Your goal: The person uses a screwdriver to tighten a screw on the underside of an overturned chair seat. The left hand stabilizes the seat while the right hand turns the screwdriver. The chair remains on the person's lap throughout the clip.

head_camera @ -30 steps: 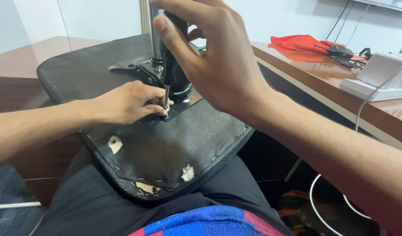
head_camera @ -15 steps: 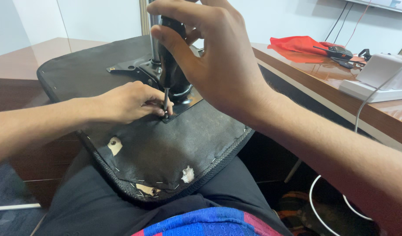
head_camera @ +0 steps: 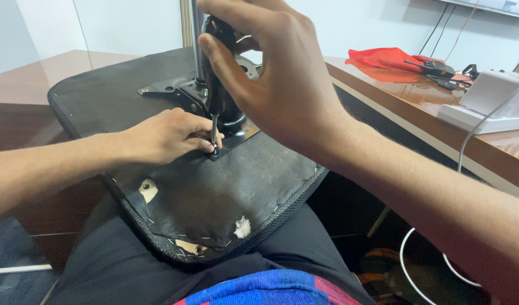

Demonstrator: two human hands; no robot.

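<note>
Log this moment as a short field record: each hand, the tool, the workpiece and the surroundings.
right hand: right hand wraps the handle of a black-handled screwdriver, held upright
left hand: left hand steadies the tip, fingers beside it
tool tip: at the corner of a black metal mounting plate
workpiece: upturned black fabric chair seat, torn in spots, lying across the lap
surroundings: brown wooden desk with a red cloth

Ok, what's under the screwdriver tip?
The screwdriver tip meets the metal plate on the seat. Left hand fingers pinch around it; the screw itself is hidden. Right hand grips the handle.
</note>
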